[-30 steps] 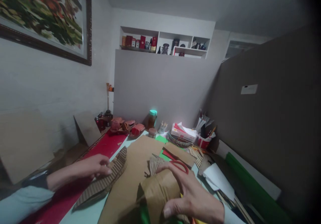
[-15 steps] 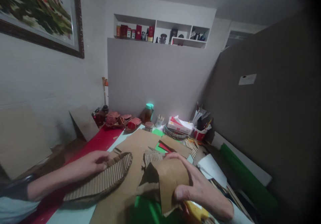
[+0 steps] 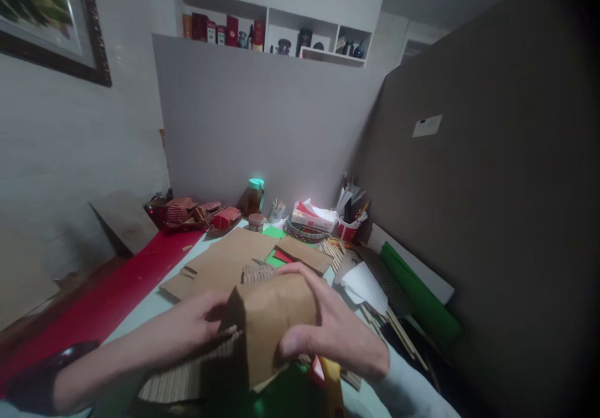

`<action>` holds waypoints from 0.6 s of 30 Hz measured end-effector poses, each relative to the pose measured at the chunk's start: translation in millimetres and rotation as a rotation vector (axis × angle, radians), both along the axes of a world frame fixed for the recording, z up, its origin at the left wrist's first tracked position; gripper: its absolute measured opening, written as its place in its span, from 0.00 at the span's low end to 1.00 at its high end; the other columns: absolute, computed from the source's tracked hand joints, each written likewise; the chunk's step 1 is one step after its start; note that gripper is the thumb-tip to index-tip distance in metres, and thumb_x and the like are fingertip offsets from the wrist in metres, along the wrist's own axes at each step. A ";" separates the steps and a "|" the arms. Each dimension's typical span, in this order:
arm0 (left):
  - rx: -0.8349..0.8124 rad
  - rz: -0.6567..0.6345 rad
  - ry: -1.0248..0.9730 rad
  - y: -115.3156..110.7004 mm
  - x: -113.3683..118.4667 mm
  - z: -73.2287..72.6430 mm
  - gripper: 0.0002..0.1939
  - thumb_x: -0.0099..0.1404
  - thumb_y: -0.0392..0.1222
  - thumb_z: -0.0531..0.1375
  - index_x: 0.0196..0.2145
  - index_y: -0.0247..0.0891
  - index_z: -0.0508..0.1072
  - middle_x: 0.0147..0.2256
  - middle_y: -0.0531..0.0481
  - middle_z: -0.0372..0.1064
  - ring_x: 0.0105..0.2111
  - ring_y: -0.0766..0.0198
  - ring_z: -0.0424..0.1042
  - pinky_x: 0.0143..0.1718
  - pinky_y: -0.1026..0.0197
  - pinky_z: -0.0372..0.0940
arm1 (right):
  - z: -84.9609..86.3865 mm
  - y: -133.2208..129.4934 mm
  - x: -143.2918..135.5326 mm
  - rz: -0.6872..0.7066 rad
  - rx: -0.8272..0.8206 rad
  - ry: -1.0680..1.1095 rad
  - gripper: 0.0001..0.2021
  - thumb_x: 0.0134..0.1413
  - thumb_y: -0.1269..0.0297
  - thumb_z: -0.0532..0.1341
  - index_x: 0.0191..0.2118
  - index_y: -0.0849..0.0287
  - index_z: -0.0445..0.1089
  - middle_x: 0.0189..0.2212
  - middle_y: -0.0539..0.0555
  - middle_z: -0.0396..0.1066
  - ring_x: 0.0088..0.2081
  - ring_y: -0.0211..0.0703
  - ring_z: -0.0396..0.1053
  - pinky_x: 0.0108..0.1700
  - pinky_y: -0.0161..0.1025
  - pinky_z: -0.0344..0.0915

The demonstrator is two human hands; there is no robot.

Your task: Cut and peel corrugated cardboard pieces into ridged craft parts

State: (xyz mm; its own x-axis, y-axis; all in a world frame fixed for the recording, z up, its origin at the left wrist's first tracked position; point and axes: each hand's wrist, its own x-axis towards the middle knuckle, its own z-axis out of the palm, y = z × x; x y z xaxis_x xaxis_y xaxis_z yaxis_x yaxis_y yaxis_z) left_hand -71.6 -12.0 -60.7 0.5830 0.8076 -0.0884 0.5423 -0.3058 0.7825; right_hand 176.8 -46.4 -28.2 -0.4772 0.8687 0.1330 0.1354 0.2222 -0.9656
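Note:
My right hand [image 3: 323, 330] grips a bent brown cardboard piece [image 3: 274, 318], thumb on its near face and fingers over its top. My left hand [image 3: 204, 321] is closed at the left side of that piece, holding a long leaf-shaped piece of corrugated cardboard [image 3: 173, 383]. Part of the corrugated piece lies behind my left forearm and the bent piece. My left fingertips are hidden by the bent piece. Below both hands is a dark green surface [image 3: 281, 399], with a yellow object [image 3: 332, 371] beside it.
Flat brown cardboard [image 3: 225, 249] covers part of the table. At the back stand red cardboard shapes [image 3: 227, 217], a jar with a turquoise lid [image 3: 255, 198], a tissue box [image 3: 315, 217] and a red-and-white cup of tools [image 3: 347, 227]. A rolled green sheet [image 3: 417, 290] lies right, beside wooden sticks [image 3: 405, 337].
My left hand has brought the corrugated piece rightward, in against and partly behind the bent cardboard piece. My right hand keeps its hold. The head view has shifted right and down.

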 end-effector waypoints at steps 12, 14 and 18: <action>-0.060 0.048 -0.012 1.4 -4.3 2.1 0.16 0.65 0.47 0.57 0.47 0.50 0.79 0.50 0.56 0.79 0.52 0.53 0.72 0.54 0.61 0.63 | -45.8 9.5 -8.0 -0.119 0.114 -0.198 0.37 0.37 0.47 0.75 0.52 0.56 0.65 0.48 0.59 0.69 0.52 0.60 0.66 0.54 0.55 0.61; -0.062 0.023 -0.011 0.5 -5.0 3.6 0.16 0.66 0.44 0.55 0.48 0.50 0.79 0.49 0.57 0.79 0.52 0.54 0.73 0.54 0.62 0.63 | -48.3 8.7 -8.7 -0.147 0.104 -0.192 0.37 0.38 0.46 0.74 0.53 0.56 0.64 0.46 0.58 0.70 0.51 0.60 0.67 0.54 0.55 0.60; -0.069 0.014 -0.026 -2.3 -6.8 1.1 0.18 0.70 0.43 0.52 0.52 0.50 0.76 0.51 0.59 0.78 0.52 0.59 0.73 0.52 0.66 0.64 | -52.2 6.2 -12.8 -0.169 0.095 -0.178 0.37 0.39 0.46 0.74 0.53 0.55 0.63 0.47 0.57 0.70 0.51 0.58 0.67 0.54 0.53 0.61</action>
